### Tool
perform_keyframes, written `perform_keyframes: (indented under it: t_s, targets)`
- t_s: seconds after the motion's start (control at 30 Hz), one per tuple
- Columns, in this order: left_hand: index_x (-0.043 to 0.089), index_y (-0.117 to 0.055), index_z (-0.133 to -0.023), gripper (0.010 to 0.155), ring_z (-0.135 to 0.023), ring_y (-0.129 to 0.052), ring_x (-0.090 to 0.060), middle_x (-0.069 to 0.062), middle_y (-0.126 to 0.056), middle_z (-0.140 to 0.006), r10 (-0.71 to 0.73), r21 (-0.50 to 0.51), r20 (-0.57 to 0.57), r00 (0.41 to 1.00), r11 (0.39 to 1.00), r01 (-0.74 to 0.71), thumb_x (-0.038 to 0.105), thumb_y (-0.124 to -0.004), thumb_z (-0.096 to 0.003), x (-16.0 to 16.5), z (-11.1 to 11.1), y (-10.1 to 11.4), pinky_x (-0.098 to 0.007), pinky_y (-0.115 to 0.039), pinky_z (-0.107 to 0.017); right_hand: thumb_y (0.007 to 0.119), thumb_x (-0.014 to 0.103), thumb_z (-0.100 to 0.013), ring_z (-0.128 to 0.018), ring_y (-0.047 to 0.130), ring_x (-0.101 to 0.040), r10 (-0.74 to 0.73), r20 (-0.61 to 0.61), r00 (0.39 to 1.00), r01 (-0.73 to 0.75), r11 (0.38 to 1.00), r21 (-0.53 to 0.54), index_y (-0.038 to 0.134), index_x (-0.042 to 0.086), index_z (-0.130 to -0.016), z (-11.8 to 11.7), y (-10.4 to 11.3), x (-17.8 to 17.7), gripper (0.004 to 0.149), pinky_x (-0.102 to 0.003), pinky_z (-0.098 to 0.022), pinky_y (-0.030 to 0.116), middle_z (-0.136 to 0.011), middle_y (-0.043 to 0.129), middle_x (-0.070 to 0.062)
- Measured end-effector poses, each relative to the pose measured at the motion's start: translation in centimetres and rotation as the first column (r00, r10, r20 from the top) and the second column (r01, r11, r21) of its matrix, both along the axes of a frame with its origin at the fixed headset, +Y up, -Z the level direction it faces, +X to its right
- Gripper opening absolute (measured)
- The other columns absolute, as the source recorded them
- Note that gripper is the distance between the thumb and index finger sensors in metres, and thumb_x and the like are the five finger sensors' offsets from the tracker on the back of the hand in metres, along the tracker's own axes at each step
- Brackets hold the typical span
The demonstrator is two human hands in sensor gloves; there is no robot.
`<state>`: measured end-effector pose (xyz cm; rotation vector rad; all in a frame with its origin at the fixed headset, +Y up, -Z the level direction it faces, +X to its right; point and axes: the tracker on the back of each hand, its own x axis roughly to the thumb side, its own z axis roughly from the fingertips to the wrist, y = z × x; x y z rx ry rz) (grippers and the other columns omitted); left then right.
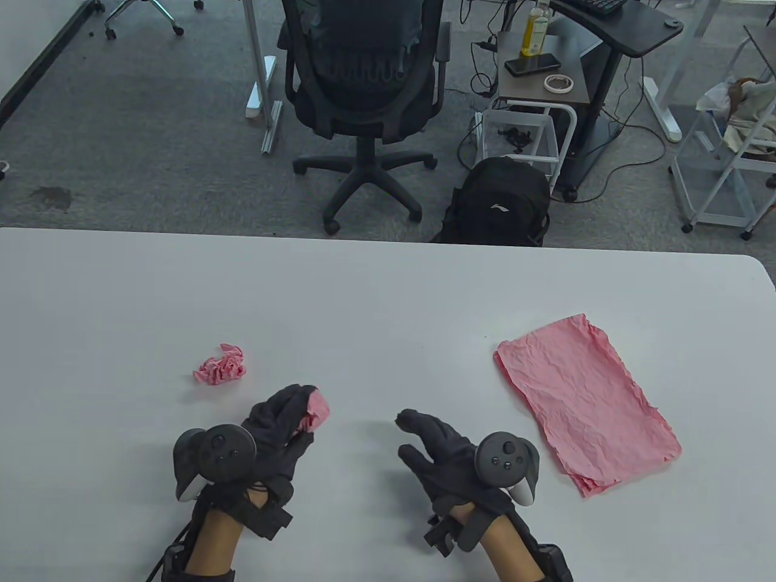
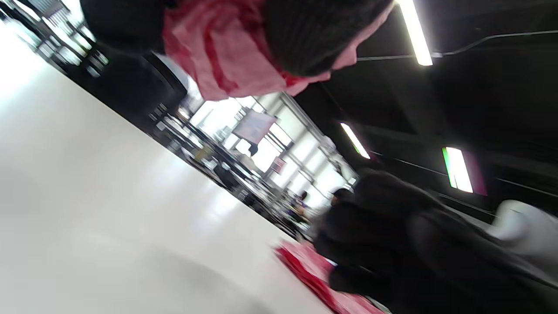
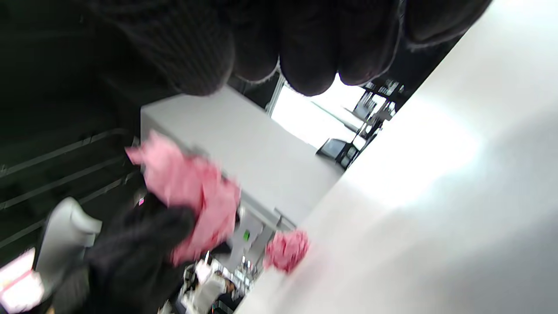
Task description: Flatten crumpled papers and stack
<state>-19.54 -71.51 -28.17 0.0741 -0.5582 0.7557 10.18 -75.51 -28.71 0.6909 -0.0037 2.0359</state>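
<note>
On white table [image 1: 388, 291], gripped light, tear-prone pink paper ball [image 1: 316, 412] in left hand [image 1: 276, 430]; right hand [image 1: 439, 451] loose, empty; best pulled by edges.

Black knit gloves on left hand [image 1: 276, 433], right hand [image 1: 439, 454]; dark-grey round trackers, white-tipped; black wrist straps.

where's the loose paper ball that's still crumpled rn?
In the table view the crumpled paper ball lies on the table's left half, just beyond the left hand, which grips another pink wad. The flattened sheets lie far right.
</note>
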Motion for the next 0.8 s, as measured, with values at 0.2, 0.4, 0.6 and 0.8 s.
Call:
perform_keyframes:
  t_s: [0.2, 0.4, 0.6, 0.8]
  targets:
    - [0.023, -0.037, -0.114, 0.074, -0.102, -0.058, -0.049, -0.016, -0.039, -0.116, 0.084, -0.070, 0.218, 0.972, 0.995, -0.071, 0.021, -0.074, -0.0501, 4.3, 0.8, -0.8, -0.056, -0.065, -0.069, 0.074, 0.044, -0.055, -0.093, 0.061, -0.049, 0.152, -0.175, 0.973, -0.152, 0.988, 0.011, 0.030, 0.011, -0.107, 1.4, -0.4, -3.5, 0.076, -0.068, -0.060, 0.054, -0.108, 0.053, -0.021]
    - [0.018, -0.019, -0.111, 0.076, -0.107, -0.053, -0.051, -0.022, -0.022, -0.113, 0.291, -0.232, 0.283, 0.914, 0.945, -0.230, 0.023, -0.067, -0.0522, 5.0, 0.6, -2.0, -0.060, -0.063, -0.072, 0.076, 0.042, -0.054, -0.088, 0.064, -0.048, -0.003, -0.068, 0.998, 0.007, 0.998, 0.064, 0.014, 0.017, -0.107, 2.2, 0.0, -3.6, 0.085, -0.065, -0.060, 0.056, -0.107, 0.044, -0.025]
    - [0.016, -0.031, -0.113, 0.085, -0.084, -0.081, -0.038, -0.016, -0.056, -0.105, 0.218, -0.121, 0.172, 0.961, 0.973, -0.199, 0.040, -0.082, -0.0495, 4.6, 0.5, -2.3, -0.049, -0.075, -0.059, 0.081, 0.031, -0.050, -0.084, 0.068, -0.048, -0.064, -0.040, 0.997, 0.069, 0.984, 0.163, 0.032, 0.026, -0.107, 2.6, 0.5, -3.2, 0.076, -0.064, -0.059, 0.058, -0.104, 0.048, -0.026]
    - [0.018, -0.050, -0.111, 0.078, -0.071, -0.086, -0.031, -0.014, -0.068, -0.095, 0.282, -0.171, 0.152, 0.947, 0.951, -0.256, 0.046, -0.085, -0.0483, 4.7, 0.3, -2.7, -0.047, -0.076, -0.055, 0.083, 0.033, -0.049, -0.090, 0.062, -0.048, -0.103, -0.050, 0.993, 0.111, 0.977, 0.182, 0.034, 0.012, -0.104, 2.5, 0.7, -2.6, 0.076, -0.063, -0.060, 0.059, -0.109, 0.034, -0.026]
